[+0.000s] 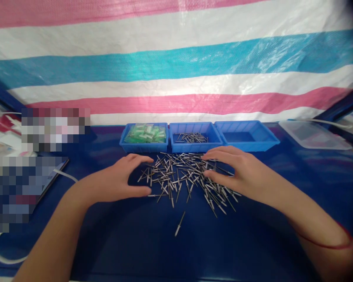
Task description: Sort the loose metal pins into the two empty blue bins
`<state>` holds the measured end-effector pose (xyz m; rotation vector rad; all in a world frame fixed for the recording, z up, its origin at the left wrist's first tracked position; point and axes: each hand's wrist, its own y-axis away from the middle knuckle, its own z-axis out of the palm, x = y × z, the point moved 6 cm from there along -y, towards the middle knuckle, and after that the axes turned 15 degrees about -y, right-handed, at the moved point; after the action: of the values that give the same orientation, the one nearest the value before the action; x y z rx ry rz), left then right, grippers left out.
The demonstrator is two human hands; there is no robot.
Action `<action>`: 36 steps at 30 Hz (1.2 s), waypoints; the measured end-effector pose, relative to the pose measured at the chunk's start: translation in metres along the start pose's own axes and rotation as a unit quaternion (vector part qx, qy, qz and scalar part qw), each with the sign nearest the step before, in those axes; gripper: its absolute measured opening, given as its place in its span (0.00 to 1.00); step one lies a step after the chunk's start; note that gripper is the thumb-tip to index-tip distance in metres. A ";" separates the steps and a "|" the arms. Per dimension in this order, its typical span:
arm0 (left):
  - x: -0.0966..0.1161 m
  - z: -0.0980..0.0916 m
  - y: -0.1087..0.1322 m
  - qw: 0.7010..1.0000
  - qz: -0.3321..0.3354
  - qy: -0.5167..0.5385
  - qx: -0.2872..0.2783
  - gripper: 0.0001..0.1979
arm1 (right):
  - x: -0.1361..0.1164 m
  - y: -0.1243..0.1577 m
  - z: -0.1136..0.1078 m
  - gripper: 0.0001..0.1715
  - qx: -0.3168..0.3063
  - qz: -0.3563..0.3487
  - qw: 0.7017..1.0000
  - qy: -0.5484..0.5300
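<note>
A loose heap of several small metal pins (182,176) lies on the dark blue table (153,243). My left hand (122,178) rests at the heap's left edge, fingers curved and apart, holding nothing. My right hand (233,172) lies over the heap's right side, fingers spread above the pins, thumb touching them. One stray pin (179,224) lies alone nearer to me. A red thread circles my right wrist.
Three blue trays stand in a row behind the heap: the left tray (143,138) holds green pieces, the middle tray (191,138) a few pins, the right tray (247,135) looks bare. A clear tray (313,135) sits far right. A striped tarp (176,58) hangs behind. A white cable (65,174) runs on the left.
</note>
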<state>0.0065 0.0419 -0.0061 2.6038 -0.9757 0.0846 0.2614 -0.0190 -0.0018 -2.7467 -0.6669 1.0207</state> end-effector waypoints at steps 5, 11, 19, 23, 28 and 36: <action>0.029 0.047 0.017 0.995 0.020 -0.066 0.074 0.51 | 0.024 0.038 0.006 0.43 0.007 0.025 0.999 0.036; 0.041 0.064 0.001 0.981 0.046 -0.122 0.141 0.54 | 0.049 0.057 0.026 0.56 -0.027 0.059 0.995 0.079; 0.054 0.052 -0.027 0.983 0.056 -0.084 0.151 0.55 | 0.019 0.042 0.054 0.65 -0.052 -0.009 0.997 0.059; 0.064 0.049 -0.022 0.984 0.096 -0.047 0.144 0.54 | 0.008 0.032 0.066 0.49 -0.017 -0.008 0.999 0.044; 0.073 0.049 -0.008 0.979 0.135 -0.033 0.149 0.57 | 0.006 0.024 0.064 0.40 0.042 -0.015 0.997 0.058; 0.077 0.054 -0.026 0.975 0.068 -0.042 0.208 0.37 | 0.007 0.013 0.070 0.33 0.076 0.002 0.996 0.036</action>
<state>0.0781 -0.0067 -0.0505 2.9302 -1.2853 0.2403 0.2258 -0.0292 -0.0625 -2.6396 -0.5488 0.9271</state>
